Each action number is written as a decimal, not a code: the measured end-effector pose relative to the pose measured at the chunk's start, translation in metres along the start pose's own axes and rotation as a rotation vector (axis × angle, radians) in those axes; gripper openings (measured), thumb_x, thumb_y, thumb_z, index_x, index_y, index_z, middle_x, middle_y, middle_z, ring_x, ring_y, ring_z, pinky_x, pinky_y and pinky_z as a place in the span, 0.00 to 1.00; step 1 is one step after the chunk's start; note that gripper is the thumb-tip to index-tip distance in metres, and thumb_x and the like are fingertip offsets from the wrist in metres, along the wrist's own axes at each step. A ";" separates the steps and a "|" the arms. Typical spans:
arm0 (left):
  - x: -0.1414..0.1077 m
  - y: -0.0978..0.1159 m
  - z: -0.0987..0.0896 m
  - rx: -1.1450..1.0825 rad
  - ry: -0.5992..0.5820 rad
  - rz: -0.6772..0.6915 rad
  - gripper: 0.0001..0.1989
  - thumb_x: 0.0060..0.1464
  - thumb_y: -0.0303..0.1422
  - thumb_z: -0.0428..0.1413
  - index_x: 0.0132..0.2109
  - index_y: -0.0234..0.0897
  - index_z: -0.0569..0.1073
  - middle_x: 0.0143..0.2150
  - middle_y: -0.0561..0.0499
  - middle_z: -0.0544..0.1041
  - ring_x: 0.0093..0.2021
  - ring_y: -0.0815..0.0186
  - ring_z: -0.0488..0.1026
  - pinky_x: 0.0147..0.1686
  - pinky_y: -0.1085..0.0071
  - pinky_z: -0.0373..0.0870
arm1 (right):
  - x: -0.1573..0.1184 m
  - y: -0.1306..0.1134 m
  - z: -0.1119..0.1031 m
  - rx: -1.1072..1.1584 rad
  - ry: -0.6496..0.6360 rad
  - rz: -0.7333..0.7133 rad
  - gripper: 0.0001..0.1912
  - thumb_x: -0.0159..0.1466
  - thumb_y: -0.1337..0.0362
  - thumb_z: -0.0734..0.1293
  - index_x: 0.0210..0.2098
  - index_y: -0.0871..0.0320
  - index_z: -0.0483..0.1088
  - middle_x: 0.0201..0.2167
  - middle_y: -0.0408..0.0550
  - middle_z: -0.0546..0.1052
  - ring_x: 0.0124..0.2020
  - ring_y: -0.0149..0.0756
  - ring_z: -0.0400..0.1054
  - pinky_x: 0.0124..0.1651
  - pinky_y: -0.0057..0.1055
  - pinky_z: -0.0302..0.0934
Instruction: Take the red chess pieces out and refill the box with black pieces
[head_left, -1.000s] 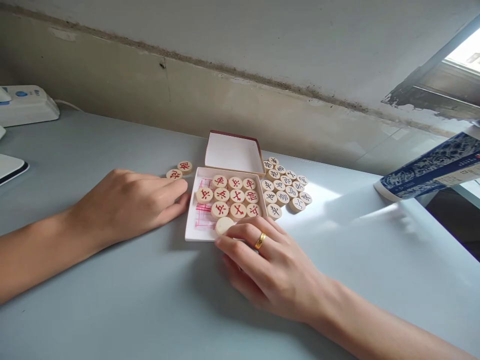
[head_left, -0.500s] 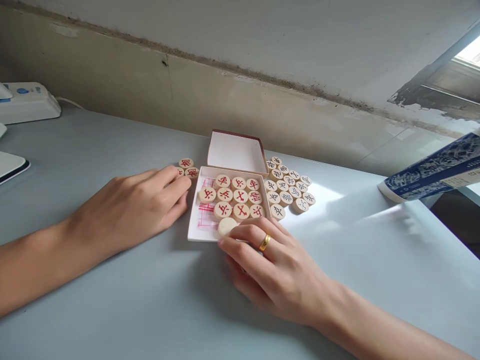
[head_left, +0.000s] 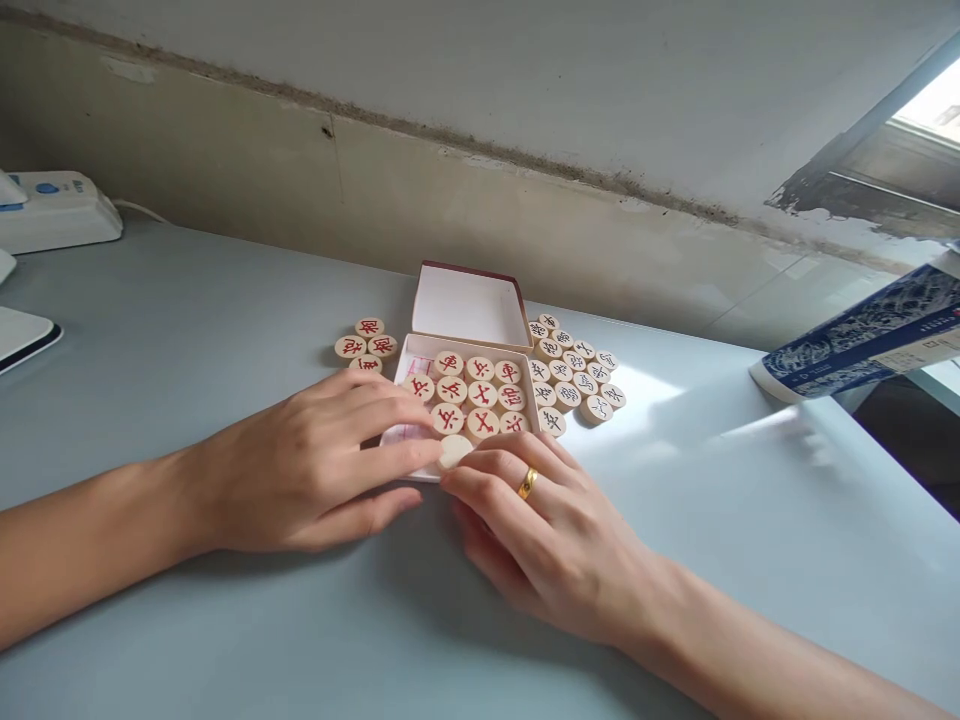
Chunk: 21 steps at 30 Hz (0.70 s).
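Note:
A white open box (head_left: 388, 436) holds several round, pale Chinese chess pieces (head_left: 482, 394) with red characters. At its front edge lies a blank-faced Chinese chess piece (head_left: 453, 453). My right hand (head_left: 544, 525), a gold ring on one finger, is curled with its fingertips at this piece's right side; its thumb is mostly hidden. Over the box's front left corner my left hand (head_left: 322, 460) is stretched out flat, thumb apart, its index fingertip reaching the blank piece. Behind my left hand, red-marked pieces (head_left: 369, 327) stand grouped on the table.
Right of the box, black-marked pieces (head_left: 574, 370) are clustered on the grey-blue table (head_left: 247, 640). The box lid (head_left: 471, 305) leans open behind. A blue patterned object (head_left: 862, 330) stands at the right edge, and a white device (head_left: 64, 210) lies far left by the wall.
My left hand has moved right and nearer, from the loose red pieces to the box's front left corner, and its fingers have straightened. My right hand has barely moved.

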<state>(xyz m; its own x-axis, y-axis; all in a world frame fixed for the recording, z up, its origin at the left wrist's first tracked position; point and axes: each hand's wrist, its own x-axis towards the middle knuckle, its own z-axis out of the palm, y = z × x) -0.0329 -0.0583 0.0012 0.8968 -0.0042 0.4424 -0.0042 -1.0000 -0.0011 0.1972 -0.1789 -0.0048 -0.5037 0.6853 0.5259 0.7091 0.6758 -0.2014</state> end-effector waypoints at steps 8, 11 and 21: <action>0.004 0.004 -0.002 -0.050 0.014 0.071 0.11 0.70 0.29 0.51 0.54 0.32 0.74 0.55 0.39 0.80 0.58 0.54 0.76 0.59 0.59 0.71 | -0.001 0.000 -0.001 -0.074 0.035 0.006 0.07 0.72 0.74 0.64 0.39 0.64 0.74 0.35 0.51 0.79 0.36 0.38 0.68 0.40 0.35 0.66; 0.003 0.004 -0.001 -0.060 0.008 0.051 0.11 0.70 0.28 0.52 0.55 0.32 0.74 0.53 0.41 0.81 0.57 0.54 0.76 0.58 0.58 0.71 | -0.001 0.000 -0.002 -0.121 0.048 0.026 0.09 0.72 0.73 0.64 0.35 0.62 0.73 0.32 0.49 0.77 0.33 0.36 0.64 0.37 0.35 0.64; 0.002 0.004 0.000 -0.061 -0.027 0.038 0.14 0.69 0.28 0.52 0.59 0.32 0.72 0.54 0.41 0.81 0.56 0.54 0.76 0.58 0.58 0.71 | 0.000 -0.002 0.000 -0.107 0.054 0.054 0.08 0.71 0.73 0.65 0.35 0.62 0.73 0.32 0.48 0.76 0.32 0.35 0.63 0.36 0.34 0.62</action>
<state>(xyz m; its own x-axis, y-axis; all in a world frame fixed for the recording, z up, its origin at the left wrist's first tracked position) -0.0312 -0.0619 0.0021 0.9069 -0.0434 0.4192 -0.0650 -0.9972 0.0374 0.1958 -0.1804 -0.0039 -0.4383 0.7024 0.5608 0.7844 0.6036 -0.1430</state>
